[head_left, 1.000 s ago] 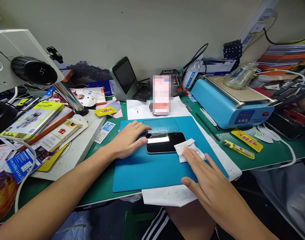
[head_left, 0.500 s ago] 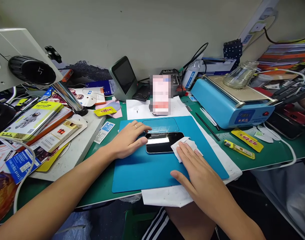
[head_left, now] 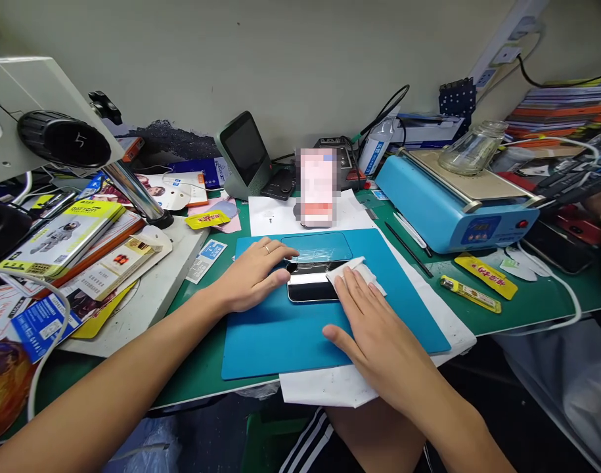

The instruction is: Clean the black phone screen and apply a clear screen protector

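A smartphone (head_left: 311, 292) lies face up on the blue mat (head_left: 275, 345), a bright reflection across its black glass. At its left end rests my left hand (head_left: 258, 272), a ring on one finger, its thumb and fingertips on either side of the phone's end. With fingers stretched together, my right hand (head_left: 379, 322) presses a folded white tissue (head_left: 360, 268) onto the right part of the phone, hiding that end. Right behind the phone lies a thin clear sheet (head_left: 324, 243) with a dark outline.
A blue heating-plate machine (head_left: 423, 207) with a glass jar (head_left: 472, 148) stands at right. Tweezers (head_left: 408, 249) and yellow packets (head_left: 487, 276) lie nearby. Behind the mat is a blurred upright phone (head_left: 317, 187). A microscope stand (head_left: 133, 190) and battery boxes (head_left: 64, 240) fill the left.
My right hand has slid the tissue leftward and slightly away from me over the phone's screen. My left hand and the phone stay in place.
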`<state>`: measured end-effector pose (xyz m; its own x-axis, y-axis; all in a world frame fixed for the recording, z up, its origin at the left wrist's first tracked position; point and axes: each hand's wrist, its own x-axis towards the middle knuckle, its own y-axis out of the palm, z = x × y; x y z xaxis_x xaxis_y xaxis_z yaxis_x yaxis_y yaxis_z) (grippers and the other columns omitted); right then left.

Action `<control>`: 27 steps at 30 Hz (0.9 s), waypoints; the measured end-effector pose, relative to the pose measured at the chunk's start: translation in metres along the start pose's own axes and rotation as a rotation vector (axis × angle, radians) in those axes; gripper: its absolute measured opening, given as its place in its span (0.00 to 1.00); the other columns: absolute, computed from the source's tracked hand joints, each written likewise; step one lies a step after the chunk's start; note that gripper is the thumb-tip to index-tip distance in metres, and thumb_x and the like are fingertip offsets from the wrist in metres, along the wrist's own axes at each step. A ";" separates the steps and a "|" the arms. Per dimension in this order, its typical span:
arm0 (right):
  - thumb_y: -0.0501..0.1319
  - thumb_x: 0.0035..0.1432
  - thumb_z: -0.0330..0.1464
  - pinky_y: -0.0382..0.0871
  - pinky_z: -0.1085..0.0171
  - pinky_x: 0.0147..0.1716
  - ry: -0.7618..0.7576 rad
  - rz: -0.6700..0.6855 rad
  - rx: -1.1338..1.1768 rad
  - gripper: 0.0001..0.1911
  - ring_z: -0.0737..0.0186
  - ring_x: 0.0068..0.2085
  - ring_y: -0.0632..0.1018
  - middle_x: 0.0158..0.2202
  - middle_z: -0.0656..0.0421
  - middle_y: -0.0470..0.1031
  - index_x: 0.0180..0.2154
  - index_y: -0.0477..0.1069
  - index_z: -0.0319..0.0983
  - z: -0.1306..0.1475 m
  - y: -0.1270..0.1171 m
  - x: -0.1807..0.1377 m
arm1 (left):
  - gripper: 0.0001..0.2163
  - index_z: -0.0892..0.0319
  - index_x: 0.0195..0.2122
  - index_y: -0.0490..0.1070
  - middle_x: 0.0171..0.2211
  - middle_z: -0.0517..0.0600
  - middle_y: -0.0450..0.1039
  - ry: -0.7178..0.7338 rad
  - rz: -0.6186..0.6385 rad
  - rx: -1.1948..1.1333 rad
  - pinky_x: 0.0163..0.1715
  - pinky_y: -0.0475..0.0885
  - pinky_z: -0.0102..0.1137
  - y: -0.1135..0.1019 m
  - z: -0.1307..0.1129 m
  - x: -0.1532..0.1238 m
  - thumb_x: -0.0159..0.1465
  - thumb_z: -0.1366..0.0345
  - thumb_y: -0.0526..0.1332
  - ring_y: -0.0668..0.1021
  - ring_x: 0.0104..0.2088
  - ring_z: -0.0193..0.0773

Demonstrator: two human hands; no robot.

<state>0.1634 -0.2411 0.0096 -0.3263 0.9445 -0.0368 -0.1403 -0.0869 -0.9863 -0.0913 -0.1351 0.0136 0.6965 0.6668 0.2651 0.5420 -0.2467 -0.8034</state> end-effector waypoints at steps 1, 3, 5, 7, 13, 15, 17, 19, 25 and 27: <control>0.46 0.69 0.54 0.53 0.39 0.67 -0.014 -0.016 -0.011 0.43 0.42 0.73 0.50 0.74 0.44 0.43 0.72 0.47 0.30 -0.001 0.003 -0.008 | 0.34 0.59 0.58 0.68 0.54 0.58 0.72 0.001 0.002 -0.002 0.54 0.65 0.46 0.000 0.000 0.000 0.72 0.39 0.36 0.71 0.51 0.50; 0.47 0.69 0.54 0.56 0.39 0.67 -0.039 -0.042 -0.027 0.43 0.42 0.72 0.52 0.74 0.45 0.44 0.72 0.47 0.31 -0.004 0.007 -0.020 | 0.35 0.59 0.58 0.68 0.54 0.58 0.72 -0.005 0.008 -0.004 0.54 0.65 0.46 0.000 -0.001 0.000 0.72 0.39 0.35 0.71 0.51 0.51; 0.48 0.68 0.53 0.58 0.39 0.66 -0.052 -0.051 -0.039 0.44 0.42 0.72 0.53 0.74 0.45 0.45 0.72 0.47 0.31 -0.005 0.007 -0.026 | 0.35 0.60 0.58 0.68 0.54 0.58 0.72 -0.007 0.012 -0.005 0.54 0.64 0.46 0.000 -0.001 0.001 0.72 0.39 0.35 0.71 0.51 0.51; 0.47 0.68 0.54 0.58 0.39 0.66 -0.057 -0.038 -0.040 0.44 0.41 0.72 0.54 0.73 0.44 0.47 0.72 0.49 0.29 -0.003 0.004 -0.022 | 0.35 0.59 0.58 0.68 0.55 0.58 0.72 -0.004 0.016 -0.002 0.54 0.64 0.46 0.000 -0.002 0.001 0.72 0.39 0.35 0.71 0.51 0.51; 0.45 0.68 0.55 0.54 0.42 0.68 -0.056 0.042 0.046 0.44 0.45 0.73 0.52 0.74 0.46 0.46 0.72 0.49 0.31 0.009 -0.013 0.017 | 0.35 0.58 0.58 0.68 0.54 0.58 0.73 -0.006 0.015 -0.008 0.55 0.65 0.47 0.001 -0.001 0.002 0.71 0.39 0.35 0.71 0.51 0.51; 0.43 0.69 0.55 0.51 0.43 0.69 -0.052 0.052 0.064 0.44 0.47 0.73 0.50 0.74 0.47 0.46 0.72 0.48 0.31 0.009 -0.016 0.027 | 0.35 0.58 0.58 0.69 0.53 0.58 0.73 -0.010 0.006 -0.010 0.54 0.65 0.47 0.001 -0.002 0.001 0.71 0.38 0.35 0.71 0.51 0.51; 0.41 0.69 0.55 0.50 0.44 0.70 -0.055 0.050 0.061 0.43 0.48 0.73 0.49 0.74 0.48 0.46 0.72 0.47 0.32 0.006 -0.017 0.030 | 0.36 0.58 0.57 0.69 0.53 0.58 0.73 -0.016 0.000 -0.006 0.54 0.65 0.46 0.000 -0.001 0.001 0.71 0.38 0.34 0.71 0.51 0.51; 0.40 0.70 0.55 0.49 0.44 0.70 -0.036 0.039 0.038 0.43 0.49 0.74 0.49 0.74 0.48 0.45 0.72 0.47 0.31 -0.001 -0.017 0.027 | 0.36 0.59 0.58 0.68 0.53 0.58 0.73 -0.018 -0.002 0.000 0.53 0.65 0.46 0.000 -0.001 0.000 0.71 0.38 0.34 0.71 0.51 0.51; 0.43 0.70 0.53 0.52 0.40 0.68 -0.019 -0.003 -0.006 0.41 0.48 0.73 0.52 0.74 0.49 0.47 0.73 0.45 0.34 -0.022 -0.011 -0.002 | 0.35 0.58 0.59 0.68 0.54 0.58 0.72 -0.021 0.007 -0.001 0.55 0.65 0.47 -0.001 0.000 -0.001 0.71 0.39 0.35 0.71 0.52 0.51; 0.45 0.70 0.53 0.53 0.39 0.68 -0.048 -0.024 -0.009 0.40 0.47 0.73 0.53 0.73 0.50 0.49 0.73 0.46 0.35 -0.026 -0.009 -0.012 | 0.35 0.58 0.59 0.68 0.54 0.58 0.73 -0.029 0.011 -0.007 0.54 0.65 0.47 0.000 -0.001 0.000 0.71 0.38 0.34 0.71 0.52 0.51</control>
<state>0.1926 -0.2437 0.0144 -0.3672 0.9301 -0.0054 -0.1404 -0.0611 -0.9882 -0.0914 -0.1358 0.0143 0.6886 0.6839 0.2410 0.5380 -0.2591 -0.8021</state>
